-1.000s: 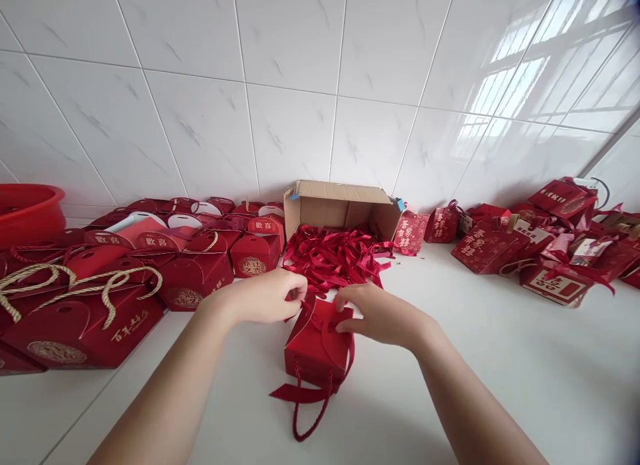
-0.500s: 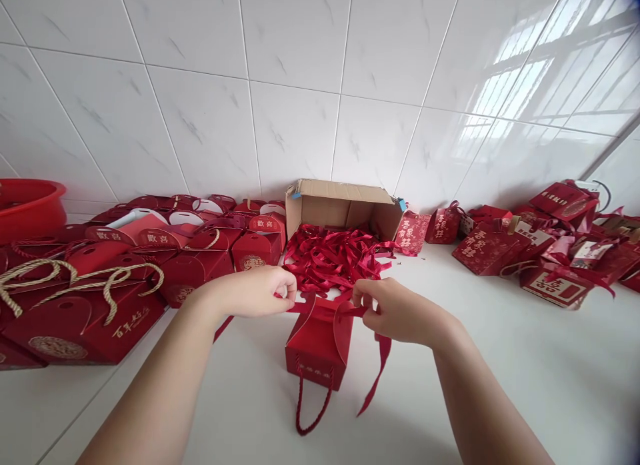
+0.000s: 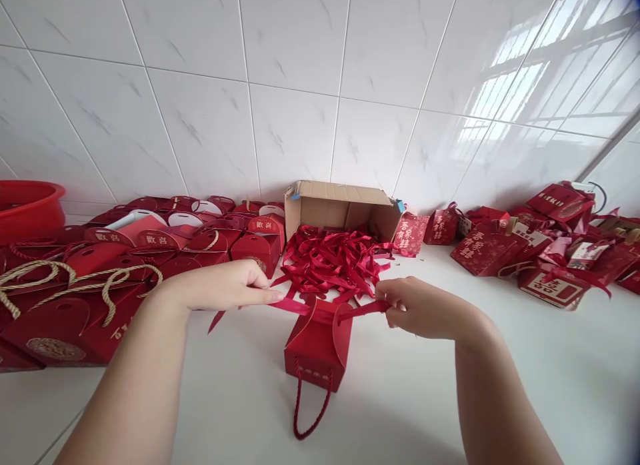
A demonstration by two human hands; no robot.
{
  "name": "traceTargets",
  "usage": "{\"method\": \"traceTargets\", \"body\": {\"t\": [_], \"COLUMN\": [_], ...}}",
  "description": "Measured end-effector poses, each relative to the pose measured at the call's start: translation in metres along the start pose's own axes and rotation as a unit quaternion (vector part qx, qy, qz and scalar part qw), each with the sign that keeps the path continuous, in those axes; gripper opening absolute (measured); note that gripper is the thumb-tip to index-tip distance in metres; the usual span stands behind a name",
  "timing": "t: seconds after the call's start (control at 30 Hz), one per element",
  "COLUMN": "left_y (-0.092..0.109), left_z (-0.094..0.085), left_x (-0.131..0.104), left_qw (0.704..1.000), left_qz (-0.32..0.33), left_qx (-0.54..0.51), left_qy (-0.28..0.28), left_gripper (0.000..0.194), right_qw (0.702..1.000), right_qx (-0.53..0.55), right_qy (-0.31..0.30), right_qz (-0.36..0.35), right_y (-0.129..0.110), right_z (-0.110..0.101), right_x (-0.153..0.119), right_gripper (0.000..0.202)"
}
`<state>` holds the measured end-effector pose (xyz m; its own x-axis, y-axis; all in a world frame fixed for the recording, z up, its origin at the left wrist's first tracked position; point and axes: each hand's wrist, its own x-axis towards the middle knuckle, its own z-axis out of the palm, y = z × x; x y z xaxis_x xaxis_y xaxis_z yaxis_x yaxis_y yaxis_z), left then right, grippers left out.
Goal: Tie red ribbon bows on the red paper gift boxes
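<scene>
A small red gift box (image 3: 316, 345) stands on the white surface in front of me, its rope handle (image 3: 313, 428) hanging down the near side. A red ribbon (image 3: 293, 306) passes through the top of the box and comes out on both sides. My left hand (image 3: 237, 285) pinches the ribbon's left part, leaving a loose end below it. On the other side my right hand (image 3: 413, 307) is closed round the right part. Both stretches of ribbon are drawn out between box and fingers. Behind the box lies a heap of loose red ribbons (image 3: 335, 262).
A cardboard carton (image 3: 340, 192) lies on its side behind the ribbon heap. Many red gift boxes (image 3: 195, 252) crowd the left, with a red basin (image 3: 30, 212) beyond. More decorated boxes (image 3: 555, 278) stand at right. A tiled wall (image 3: 295, 132) rises at the back.
My hands have moved farther apart, the left to the left and the right to the right, pulling the ribbon out on both sides. The box stays nearly in place.
</scene>
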<state>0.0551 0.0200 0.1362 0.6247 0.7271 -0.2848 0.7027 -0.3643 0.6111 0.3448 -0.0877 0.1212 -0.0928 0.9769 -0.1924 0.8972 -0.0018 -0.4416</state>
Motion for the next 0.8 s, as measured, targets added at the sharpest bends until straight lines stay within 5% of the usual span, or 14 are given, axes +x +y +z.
{"method": "traceTargets", "body": {"t": [0.2, 0.43, 0.8], "left_y": [0.0, 0.002, 0.022], "left_z": [-0.017, -0.013, 0.005], "left_x": [-0.017, -0.017, -0.007], "left_qw": [0.986, 0.943, 0.844], "left_qz": [0.153, 0.267, 0.335], "left_qx": [-0.054, -0.173, -0.378], "left_qy": [0.036, 0.102, 0.179], "left_gripper": [0.032, 0.031, 0.032], "right_qw": [0.963, 0.832, 0.803], "right_qx": [0.246, 0.498, 0.551], "right_qy": [-0.007, -0.026, -0.016], "right_qz": [-0.112, -0.245, -0.228], "right_y": [0.003, 0.004, 0.007], "right_z": [-0.014, -0.012, -0.004], "right_x": [-0.009, 0.001, 0.011], "right_gripper": [0.008, 0.013, 0.008]}}
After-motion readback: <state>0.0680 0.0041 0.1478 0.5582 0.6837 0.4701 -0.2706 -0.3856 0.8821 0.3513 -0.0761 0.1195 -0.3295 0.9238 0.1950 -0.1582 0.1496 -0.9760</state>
